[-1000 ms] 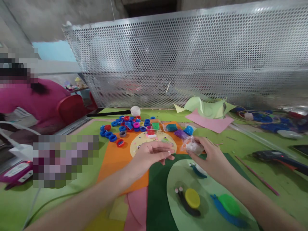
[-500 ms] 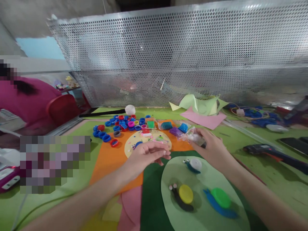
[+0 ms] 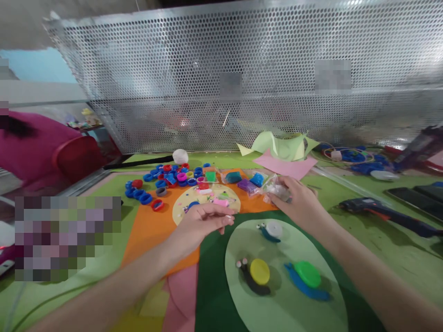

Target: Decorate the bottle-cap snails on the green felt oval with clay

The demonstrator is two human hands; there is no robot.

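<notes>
I am pinching a clear bag (image 3: 277, 190) in my right hand (image 3: 298, 204) | my left hand (image 3: 202, 222) is hovering half-curled, seemingly empty, by the orange sheet (image 3: 148, 230)

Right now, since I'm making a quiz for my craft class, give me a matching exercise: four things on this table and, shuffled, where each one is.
1 clear packet
2 yellow cap
3 glue gun
4 white ball

A on the pale green oval
B far back, by the mesh screen
C in the right hand
D on the table, right of that hand

Pairs: 1-C, 2-A, 3-D, 4-B
</notes>
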